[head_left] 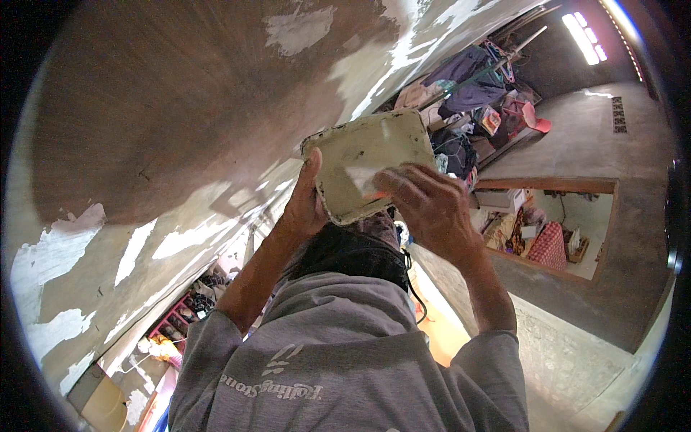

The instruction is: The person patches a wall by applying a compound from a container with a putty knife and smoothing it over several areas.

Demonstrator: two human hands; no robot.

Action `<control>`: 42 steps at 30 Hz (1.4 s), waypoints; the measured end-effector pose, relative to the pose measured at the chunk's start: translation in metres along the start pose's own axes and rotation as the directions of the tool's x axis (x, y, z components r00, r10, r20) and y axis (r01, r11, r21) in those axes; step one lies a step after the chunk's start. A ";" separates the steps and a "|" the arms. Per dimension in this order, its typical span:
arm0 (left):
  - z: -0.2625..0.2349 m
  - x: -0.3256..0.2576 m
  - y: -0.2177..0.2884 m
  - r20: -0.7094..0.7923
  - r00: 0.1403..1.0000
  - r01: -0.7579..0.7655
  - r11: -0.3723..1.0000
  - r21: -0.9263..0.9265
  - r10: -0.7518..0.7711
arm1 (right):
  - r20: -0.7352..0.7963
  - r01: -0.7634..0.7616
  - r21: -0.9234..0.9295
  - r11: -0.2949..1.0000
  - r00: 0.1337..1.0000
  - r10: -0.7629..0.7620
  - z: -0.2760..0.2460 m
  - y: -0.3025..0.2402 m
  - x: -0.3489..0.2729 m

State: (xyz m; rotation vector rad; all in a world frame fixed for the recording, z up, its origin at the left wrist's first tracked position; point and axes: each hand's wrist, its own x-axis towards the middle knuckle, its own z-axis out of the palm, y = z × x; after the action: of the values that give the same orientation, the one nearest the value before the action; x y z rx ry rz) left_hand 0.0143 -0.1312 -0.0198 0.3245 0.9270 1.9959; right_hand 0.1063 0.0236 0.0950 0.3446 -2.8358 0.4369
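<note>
left hand (306, 205) gripping; right hand (434, 212) curled, blurred

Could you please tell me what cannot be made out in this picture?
In the head view:
Right hand: its fingers are blurred, so the pale and orange thing at their tips cannot be identified.
Left hand: fingers hidden behind the greenish panel.
Panel's far face: turned away from the camera.
Background clutter: too small and jumbled to itemise.

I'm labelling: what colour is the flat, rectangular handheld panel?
Greenish beige, darkly specked; the head view shows the panel.
</note>
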 end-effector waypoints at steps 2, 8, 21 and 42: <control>0.002 -0.001 0.001 0.021 0.998 0.069 0.953 -0.295 -0.066 | -0.065 -0.016 0.004 1.000 0.998 0.016 -0.003 0.007 0.008; 0.011 0.001 0.000 -0.013 0.993 0.107 0.944 -0.312 -0.117 | 0.013 0.063 -0.088 0.994 0.998 -0.062 0.018 0.007 0.012; 0.004 0.004 -0.008 -0.054 0.998 0.035 0.985 -0.169 -0.044 | 0.225 0.155 -0.055 0.986 0.964 -0.139 0.005 -0.009 -0.013; 0.014 0.008 -0.001 0.018 0.991 0.135 0.940 -0.313 -0.136 | 0.057 0.080 -0.011 0.997 0.995 -0.080 0.011 -0.002 -0.016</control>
State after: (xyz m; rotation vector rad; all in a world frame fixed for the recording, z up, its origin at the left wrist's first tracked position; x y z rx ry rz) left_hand 0.0181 -0.1178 -0.0122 0.0748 0.6018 1.9772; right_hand 0.1197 0.0210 0.0805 0.4733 -2.8661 0.3978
